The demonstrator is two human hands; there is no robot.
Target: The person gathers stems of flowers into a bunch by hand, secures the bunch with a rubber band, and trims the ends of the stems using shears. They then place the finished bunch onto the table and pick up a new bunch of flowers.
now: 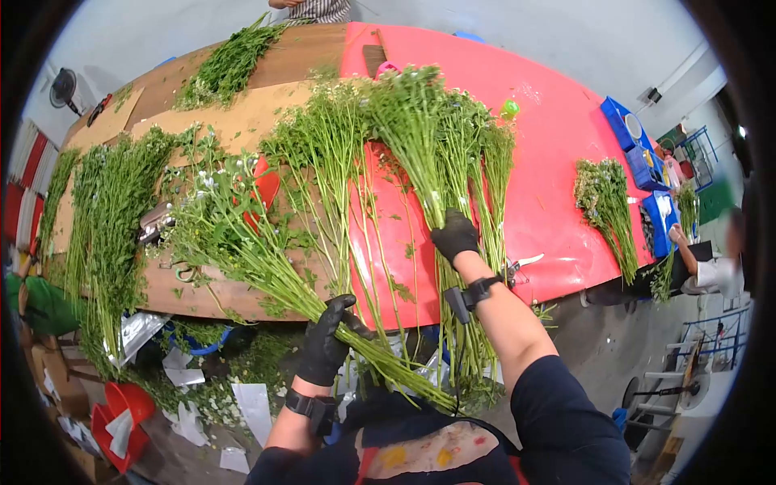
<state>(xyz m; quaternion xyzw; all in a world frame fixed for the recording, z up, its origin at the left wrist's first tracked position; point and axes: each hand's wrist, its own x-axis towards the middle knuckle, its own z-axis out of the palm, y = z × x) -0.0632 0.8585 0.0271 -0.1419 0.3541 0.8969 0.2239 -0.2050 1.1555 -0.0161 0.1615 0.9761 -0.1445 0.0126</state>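
My left hand (326, 346), in a black glove, is wrapped round the stems of a bunch of leafy flower stems (263, 263) with small pale blossoms. This bunch lies slanted, its heads to the upper left and its stem ends near my lap. My right hand (455, 236), also black-gloved, grips a second green bunch (410, 137) by its stems, the heads pointing away from me. Between the two bunches, loose long stems (330, 137) lie across the table. More bundled stems (495, 162) rest just right of my right hand.
A big pile of stems (121, 218) hangs over the table's left edge. Pruning shears (525, 263) lie right of my right hand. Another bunch (608, 214) and blue bins (634, 145) are farther right, near a co-worker (715, 271). Another person (318, 10) stands across the table.
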